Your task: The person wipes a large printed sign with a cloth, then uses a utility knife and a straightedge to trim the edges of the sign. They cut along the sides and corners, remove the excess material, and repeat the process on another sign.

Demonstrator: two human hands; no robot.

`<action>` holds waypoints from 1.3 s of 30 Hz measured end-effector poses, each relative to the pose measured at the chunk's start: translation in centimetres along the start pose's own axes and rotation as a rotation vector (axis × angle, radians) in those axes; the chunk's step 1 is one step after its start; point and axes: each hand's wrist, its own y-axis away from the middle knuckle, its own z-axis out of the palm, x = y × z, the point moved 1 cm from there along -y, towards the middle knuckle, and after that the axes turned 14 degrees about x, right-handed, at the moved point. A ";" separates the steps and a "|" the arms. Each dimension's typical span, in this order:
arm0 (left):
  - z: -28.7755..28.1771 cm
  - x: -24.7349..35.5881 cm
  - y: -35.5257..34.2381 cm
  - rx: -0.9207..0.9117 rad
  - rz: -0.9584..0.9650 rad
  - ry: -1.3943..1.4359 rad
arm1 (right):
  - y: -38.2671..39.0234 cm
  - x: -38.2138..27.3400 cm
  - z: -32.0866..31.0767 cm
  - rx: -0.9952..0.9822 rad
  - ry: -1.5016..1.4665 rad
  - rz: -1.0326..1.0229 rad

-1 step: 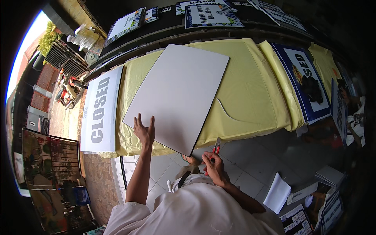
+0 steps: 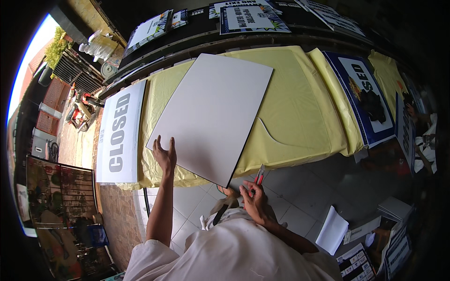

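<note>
A plain white board (image 2: 211,107) lies tilted on a yellow-covered work surface (image 2: 309,112), its near corner reaching over the front edge. My left hand (image 2: 165,154) rests at the board's lower-left part, fingers spread. To the right of the near corner, my right hand (image 2: 254,202) grips a red utility knife (image 2: 259,178), blade pointing away from me. A thin pale strip (image 2: 274,138) curves over the yellow cover, just right of the board.
Printed signs lie left (image 2: 117,131) and right (image 2: 356,93), with more on a dark back shelf (image 2: 197,23). Cartons (image 2: 393,210) and a paper sheet (image 2: 332,230) sit low right, above floor tiles. A motorbike (image 2: 82,110) stands outside left. Another person (image 2: 424,154) is partly visible far right.
My left hand has shifted a little to the left on the board. My right hand, with the knife, has moved very slightly; the board looks nearly unchanged.
</note>
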 end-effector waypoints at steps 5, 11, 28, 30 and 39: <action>0.1 -8.7 -10.9 -0.151 0.030 -0.328 | 0.9 -5.0 0.0 0.070 0.096 -0.383; 1.2 -4.0 -12.2 -0.359 0.071 -0.474 | -1.1 -2.5 4.8 0.189 -0.024 -0.306; 1.5 -5.1 -14.1 -0.418 0.075 -0.411 | -1.6 -2.2 6.9 0.264 -0.103 -0.046; 1.0 -5.6 -14.4 -0.477 0.028 -0.372 | -1.2 -5.0 5.6 0.231 -0.190 0.067; -4.0 -1.0 -13.3 -1.026 -0.333 0.292 | -5.0 -12.2 -4.6 0.347 -0.161 0.056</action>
